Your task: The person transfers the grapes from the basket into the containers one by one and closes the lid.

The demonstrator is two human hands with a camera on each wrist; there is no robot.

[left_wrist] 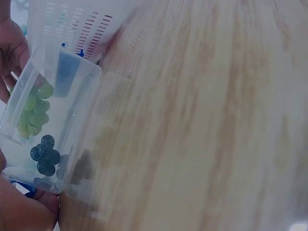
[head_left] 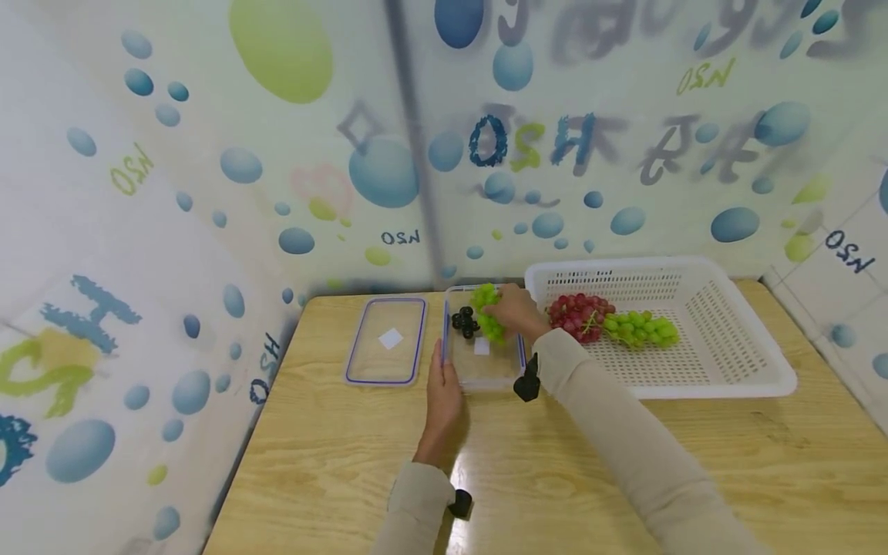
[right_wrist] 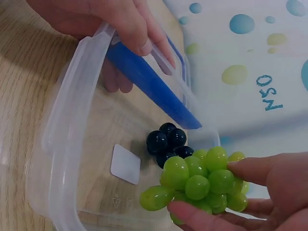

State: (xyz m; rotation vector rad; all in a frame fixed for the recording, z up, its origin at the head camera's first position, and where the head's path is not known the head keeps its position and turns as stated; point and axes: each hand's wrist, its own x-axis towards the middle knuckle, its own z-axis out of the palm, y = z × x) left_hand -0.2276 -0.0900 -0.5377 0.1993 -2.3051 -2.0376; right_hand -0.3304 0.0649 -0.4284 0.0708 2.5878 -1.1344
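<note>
My right hand (head_left: 520,310) holds a bunch of green grapes (right_wrist: 199,180) between thumb and fingers, over the far part of a clear plastic container (head_left: 486,381). Inside the container lies a small bunch of black grapes (right_wrist: 166,142), beside the green one. At the container's left side, my left hand (head_left: 442,393) grips the wall; in the right wrist view its fingers (right_wrist: 127,33) lie over the rim by a blue clip flap (right_wrist: 149,84). A white square label (right_wrist: 126,163) shows on the container's bottom.
A white perforated basket (head_left: 735,378) stands on the right, holding red grapes (head_left: 579,316) and another green bunch (head_left: 641,330). On the left lies a clear lid (head_left: 375,362) with a blue seal. A patterned wall (head_left: 479,223) rises behind the wooden table (head_left: 333,447).
</note>
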